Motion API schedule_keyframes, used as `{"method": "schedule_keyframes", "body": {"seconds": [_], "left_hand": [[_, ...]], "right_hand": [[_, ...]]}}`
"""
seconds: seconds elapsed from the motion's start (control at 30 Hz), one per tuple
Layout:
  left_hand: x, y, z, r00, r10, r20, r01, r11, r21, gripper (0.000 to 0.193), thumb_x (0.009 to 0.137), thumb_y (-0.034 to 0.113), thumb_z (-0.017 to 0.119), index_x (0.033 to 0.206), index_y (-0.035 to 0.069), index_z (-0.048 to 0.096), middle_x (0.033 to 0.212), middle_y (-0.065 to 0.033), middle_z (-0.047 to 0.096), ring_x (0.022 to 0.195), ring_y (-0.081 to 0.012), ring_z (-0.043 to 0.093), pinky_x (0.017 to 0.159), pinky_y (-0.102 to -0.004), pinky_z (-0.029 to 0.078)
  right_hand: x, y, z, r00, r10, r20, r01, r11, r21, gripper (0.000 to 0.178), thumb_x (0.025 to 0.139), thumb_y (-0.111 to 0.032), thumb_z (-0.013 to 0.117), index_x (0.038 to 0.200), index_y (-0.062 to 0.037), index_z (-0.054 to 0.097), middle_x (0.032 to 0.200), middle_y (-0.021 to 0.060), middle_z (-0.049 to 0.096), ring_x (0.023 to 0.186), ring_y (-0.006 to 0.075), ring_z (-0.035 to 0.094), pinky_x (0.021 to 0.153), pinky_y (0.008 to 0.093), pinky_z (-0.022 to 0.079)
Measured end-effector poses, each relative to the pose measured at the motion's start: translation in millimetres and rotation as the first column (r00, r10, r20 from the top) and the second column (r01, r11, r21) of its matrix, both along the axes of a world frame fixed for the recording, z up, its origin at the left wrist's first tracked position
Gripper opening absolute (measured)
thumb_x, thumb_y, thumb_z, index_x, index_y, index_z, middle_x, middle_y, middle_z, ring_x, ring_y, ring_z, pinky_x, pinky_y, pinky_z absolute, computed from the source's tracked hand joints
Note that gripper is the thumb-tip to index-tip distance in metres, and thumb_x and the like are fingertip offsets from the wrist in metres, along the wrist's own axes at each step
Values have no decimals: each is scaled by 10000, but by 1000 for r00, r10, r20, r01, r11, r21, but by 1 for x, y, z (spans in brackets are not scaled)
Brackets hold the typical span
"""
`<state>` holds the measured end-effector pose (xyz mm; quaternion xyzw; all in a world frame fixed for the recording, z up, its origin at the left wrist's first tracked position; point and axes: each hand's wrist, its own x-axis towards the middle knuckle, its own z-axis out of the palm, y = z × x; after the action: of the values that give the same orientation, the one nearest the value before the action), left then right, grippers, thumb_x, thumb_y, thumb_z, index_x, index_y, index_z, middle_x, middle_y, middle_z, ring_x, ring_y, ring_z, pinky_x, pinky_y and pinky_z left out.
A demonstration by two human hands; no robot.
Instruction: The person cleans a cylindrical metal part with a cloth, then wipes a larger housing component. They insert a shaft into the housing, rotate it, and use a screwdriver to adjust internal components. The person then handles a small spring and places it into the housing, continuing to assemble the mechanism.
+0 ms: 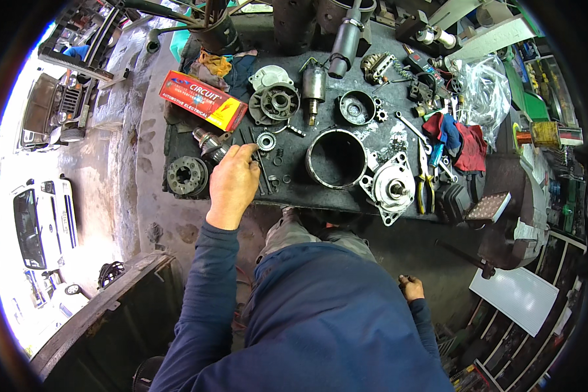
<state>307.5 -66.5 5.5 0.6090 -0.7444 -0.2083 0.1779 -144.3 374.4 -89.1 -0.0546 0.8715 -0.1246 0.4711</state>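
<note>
Nearest, the right hand (411, 288) hangs low beside the body, off the tabletop (299, 188), its fingers curled; whether they grip anything cannot be told. The left hand (234, 181) is over the near left part of the tabletop, fingers bent and pointing down; their tips are partly hidden, so I cannot tell if they grasp something. A small gear (266, 142) lies just right of those fingers, and a metal shaft (209, 144) lies just left of them.

Along the near edge are a round metal piece with holes (188, 176) at the left, an open metal ring (336, 159) at the middle, then a silver housing (394, 188) and yellow-handled pliers (426, 188). Farther back come a red and yellow box (203, 101), a finned cover (274, 103), a metal cup (357, 106) and a red cloth (470, 147). Beyond them, a clear plastic bag (487, 88) sits at the right.
</note>
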Motion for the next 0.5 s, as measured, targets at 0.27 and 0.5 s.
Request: {"method": "schedule_keyframes", "body": {"seconds": [0.27, 0.5], "left_hand": [[1, 31, 3, 991, -135, 23, 132, 984, 119, 274, 880, 199, 792, 1136, 108, 751, 1075, -100, 661, 928, -367, 724, 798, -475, 593], [-23, 47, -2, 990, -73, 123, 50, 983, 179, 421, 830, 217, 840, 1218, 91, 734, 1119, -104, 682, 980, -361, 730, 832, -462, 593]], "right_hand": [[-7, -10, -2, 999, -8, 39, 7, 1000, 29, 314, 1004, -307, 744, 1062, -4, 684, 799, 93, 692, 596, 193, 625, 533, 345, 468], [-12, -18, -5, 999, 12, 46, -14, 999, 32, 309, 1007, -304, 734, 1046, -1, 685, 796, 93, 688, 591, 195, 625, 538, 351, 476]]}}
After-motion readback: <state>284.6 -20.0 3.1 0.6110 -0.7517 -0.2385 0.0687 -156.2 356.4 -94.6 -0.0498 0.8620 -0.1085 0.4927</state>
